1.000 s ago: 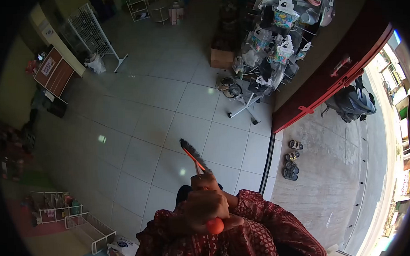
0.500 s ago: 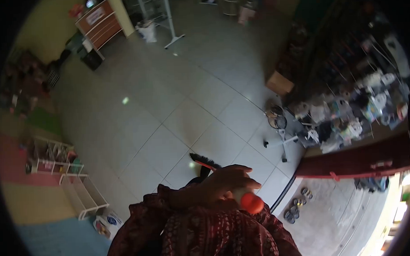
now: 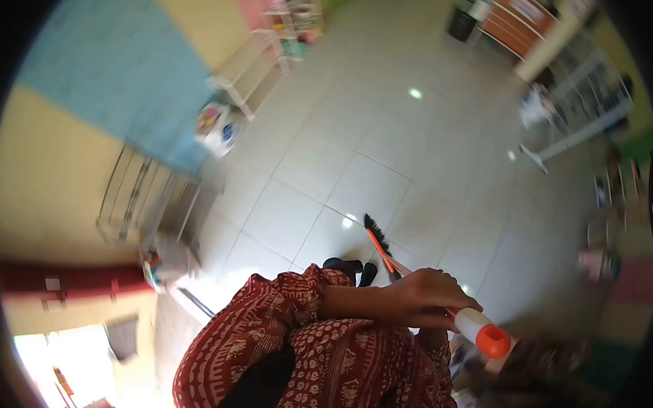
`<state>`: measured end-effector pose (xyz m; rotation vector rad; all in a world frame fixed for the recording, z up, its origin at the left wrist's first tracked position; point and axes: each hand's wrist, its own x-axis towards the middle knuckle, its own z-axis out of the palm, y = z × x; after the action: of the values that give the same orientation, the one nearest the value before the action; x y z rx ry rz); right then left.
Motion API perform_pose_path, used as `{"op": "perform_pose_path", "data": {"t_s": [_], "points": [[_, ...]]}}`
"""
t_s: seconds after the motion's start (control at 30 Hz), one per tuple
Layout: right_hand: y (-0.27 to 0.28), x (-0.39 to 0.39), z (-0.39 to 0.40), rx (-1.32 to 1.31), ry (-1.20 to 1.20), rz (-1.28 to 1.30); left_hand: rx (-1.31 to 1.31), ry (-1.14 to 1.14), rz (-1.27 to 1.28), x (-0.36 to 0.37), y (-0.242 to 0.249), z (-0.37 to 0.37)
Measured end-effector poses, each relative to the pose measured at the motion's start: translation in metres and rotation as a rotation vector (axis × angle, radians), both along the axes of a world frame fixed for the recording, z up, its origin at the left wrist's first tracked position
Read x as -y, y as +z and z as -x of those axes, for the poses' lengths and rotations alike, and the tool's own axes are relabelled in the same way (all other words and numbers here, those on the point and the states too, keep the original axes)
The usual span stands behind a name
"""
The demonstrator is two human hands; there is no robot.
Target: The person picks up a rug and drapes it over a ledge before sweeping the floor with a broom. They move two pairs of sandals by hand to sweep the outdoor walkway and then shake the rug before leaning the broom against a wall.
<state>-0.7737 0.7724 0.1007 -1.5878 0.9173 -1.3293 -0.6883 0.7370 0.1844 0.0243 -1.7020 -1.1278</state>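
My left hand (image 3: 427,297) reaches across from the left in a patterned red sleeve, its fingers wrapped round the broom handle near its top. The handle ends in a white section with an orange cap (image 3: 492,340), just right of the hand. Farther down, the orange head and dark bristles of the broom (image 3: 376,236) are at the tiled floor (image 3: 325,172), in front of my dark-covered feet (image 3: 349,266). A small part of my right hand (image 3: 432,338) shows beneath the left one; its fingers are hidden.
At the left stand a metal rack (image 3: 135,193) and a white bag (image 3: 217,130), with a white shelf (image 3: 253,73) beyond. A black bin (image 3: 462,19) is beside the brown counter (image 3: 519,14) at the back. A white-framed stand (image 3: 586,134) is at the right.
The view has swung left, bringing the metal rack and bright doorway in at the left. My left hand and the broom now appear farther right, with more of the handle top showing.
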Motion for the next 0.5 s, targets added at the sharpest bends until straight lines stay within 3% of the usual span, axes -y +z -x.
{"op": "perform_pose_path", "data": {"t_s": [0.07,0.27,0.3,0.5], "points": [[0.013,0.043,0.0,0.012,0.213,-0.007,-0.064,0.22,-0.063,0.02,0.017,0.0],[-0.003,0.149,-0.109,0.035,0.732,0.002,-0.073,0.798,-0.093,0.078,-0.006,-0.129],[-0.009,0.127,-0.114,0.04,0.795,0.015,-0.061,0.858,-0.072,0.034,-0.016,-0.13],[-0.026,0.121,-0.254,0.08,1.211,0.075,0.007,1.409,-0.074,-0.02,-0.043,-0.231]]}}
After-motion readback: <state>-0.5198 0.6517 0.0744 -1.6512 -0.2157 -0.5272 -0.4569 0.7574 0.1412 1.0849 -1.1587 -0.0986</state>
